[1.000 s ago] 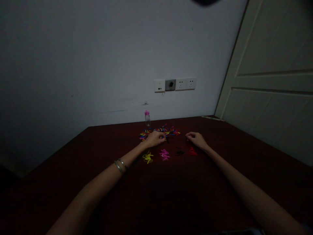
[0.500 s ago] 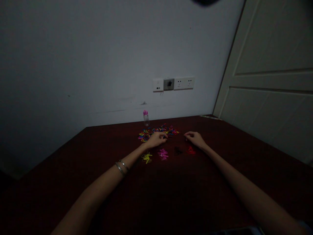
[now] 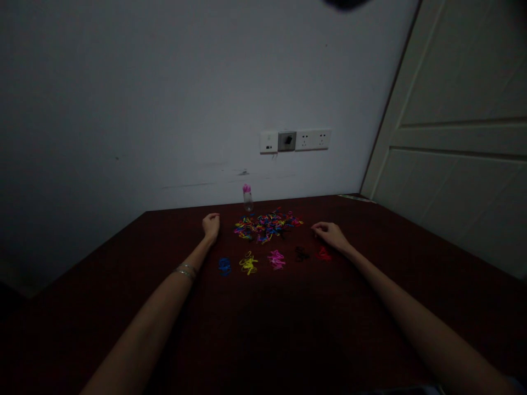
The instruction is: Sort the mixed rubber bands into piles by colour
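Note:
Small, brightly coloured rubber bands lie in a mixed pile (image 3: pixel 267 225) on the dark red table. My left hand (image 3: pixel 211 225) rests to the left of that pile, its fingers curled inward; whatever they may hold is hidden. To the right of the pile is my right hand (image 3: pixel 329 235), fingers bent together and nothing visible in them. Nearer to me runs a row of small sorted heaps: blue bands (image 3: pixel 224 266), yellow bands (image 3: pixel 248 263), pink bands (image 3: pixel 276 260), black bands (image 3: pixel 302 253) and red bands (image 3: pixel 324 253). The red heap lies just beside my right hand.
A clear bottle with a pink top (image 3: pixel 247 197) stands behind the pile, close to the wall. Sockets and a switch panel (image 3: pixel 295 141) are set in the wall above. A pale panelled door (image 3: pixel 453 137) rises at the right.
My left hand has moved left, off the mixed pile, uncovering its front and the blue heap. My right hand stays where it was. The view has shifted slightly.

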A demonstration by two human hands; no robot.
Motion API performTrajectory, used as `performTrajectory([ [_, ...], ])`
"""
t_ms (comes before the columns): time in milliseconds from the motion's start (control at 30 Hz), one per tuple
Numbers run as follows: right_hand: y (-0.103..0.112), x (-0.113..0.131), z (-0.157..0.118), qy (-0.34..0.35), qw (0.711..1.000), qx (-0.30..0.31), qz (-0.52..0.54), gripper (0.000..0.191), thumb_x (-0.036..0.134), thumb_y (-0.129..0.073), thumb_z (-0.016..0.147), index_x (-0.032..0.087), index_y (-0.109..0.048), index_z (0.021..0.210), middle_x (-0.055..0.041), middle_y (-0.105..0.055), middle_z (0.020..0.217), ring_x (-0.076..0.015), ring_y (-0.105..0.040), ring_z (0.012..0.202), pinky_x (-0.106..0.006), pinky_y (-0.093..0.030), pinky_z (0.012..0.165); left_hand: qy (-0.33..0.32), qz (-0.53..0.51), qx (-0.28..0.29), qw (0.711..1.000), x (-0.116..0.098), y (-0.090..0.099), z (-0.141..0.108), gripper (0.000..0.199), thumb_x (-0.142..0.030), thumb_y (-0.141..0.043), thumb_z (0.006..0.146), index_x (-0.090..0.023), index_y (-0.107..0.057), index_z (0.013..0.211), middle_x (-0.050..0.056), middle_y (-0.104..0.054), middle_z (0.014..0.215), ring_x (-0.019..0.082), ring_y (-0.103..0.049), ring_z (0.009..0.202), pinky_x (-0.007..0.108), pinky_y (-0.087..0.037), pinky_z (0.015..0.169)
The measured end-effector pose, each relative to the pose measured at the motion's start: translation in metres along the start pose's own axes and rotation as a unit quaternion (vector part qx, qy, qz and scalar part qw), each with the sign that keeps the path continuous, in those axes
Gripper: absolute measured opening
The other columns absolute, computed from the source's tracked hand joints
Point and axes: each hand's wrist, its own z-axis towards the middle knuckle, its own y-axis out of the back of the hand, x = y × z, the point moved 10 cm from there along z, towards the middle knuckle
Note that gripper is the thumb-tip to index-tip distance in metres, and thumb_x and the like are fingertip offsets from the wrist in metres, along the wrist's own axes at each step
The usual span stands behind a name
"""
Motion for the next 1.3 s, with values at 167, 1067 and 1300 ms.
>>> performTrajectory([
  [167, 0.0, -0.002, 0.001, 0.0, 1.0, -0.002, -0.028, 0.029, 0.029, -0.048, 0.074, 0.014, -0.068, 0.088, -0.0058, -0.068, 0.073, -0.017, -0.061, 0.066, -0.024, -0.044, 0.06, 0.003, 0.037, 0.018, 0.999, 0.006, -0.003, 0.002, 0.025, -0.018, -0.049, 0.067, -0.012, -0.069, 0.081, 0.006, -0.067, 0.077, 0.015, -0.06, 0.072, 0.022, -0.044, 0.067],
  [1067, -0.024, 0.023, 0.03, 0.015, 0.968, 0.059, -0.242, 0.043, 0.048, -0.04, 0.084, 0.023, -0.06, 0.113, -0.0123, -0.057, 0.114, -0.025, -0.056, 0.099, -0.035, -0.045, 0.077, -0.02, 0.082, 0.087, 0.993, -0.002, -0.014, -0.011, 0.02, -0.018, -0.051, 0.07, -0.014, -0.07, 0.076, 0.007, -0.069, 0.079, 0.017, -0.062, 0.076, 0.023, -0.044, 0.069],
  [1300, -0.026, 0.027, 0.025, 0.02, 0.964, 0.059, -0.259, 0.038, 0.045, -0.039, 0.086, 0.025, -0.062, 0.109, -0.0098, -0.056, 0.11, -0.0227, -0.057, 0.093, -0.032, -0.044, 0.072, -0.02, 0.084, 0.098, 0.991, -0.004, -0.016, -0.014, 0.018, -0.018, -0.052, 0.07, -0.015, -0.07, 0.074, 0.006, -0.069, 0.079, 0.017, -0.062, 0.077, 0.024, -0.044, 0.071],
])
